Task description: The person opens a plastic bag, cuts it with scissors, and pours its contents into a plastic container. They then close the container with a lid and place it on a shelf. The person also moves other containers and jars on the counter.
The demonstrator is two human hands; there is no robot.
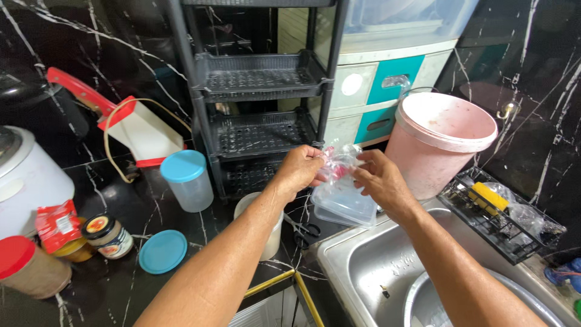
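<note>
Both my hands meet above the counter's edge, pinching a small clear plastic bag point(336, 162) with something pink-red inside. My left hand point(300, 169) grips its left side, my right hand point(376, 179) grips its right side. Just below the bag lie stacked clear plastic lids or containers point(345, 209). A white cup point(272, 239) stands under my left forearm, partly hidden.
A black tiered rack point(260, 85) stands behind. A pink bucket point(437, 142) sits at right, beside a wire basket with a yellow sponge point(487, 197). The steel sink point(375, 266) holds a metal bowl. A blue-lidded tub point(187, 178), a loose blue lid point(162, 251) and jars sit left.
</note>
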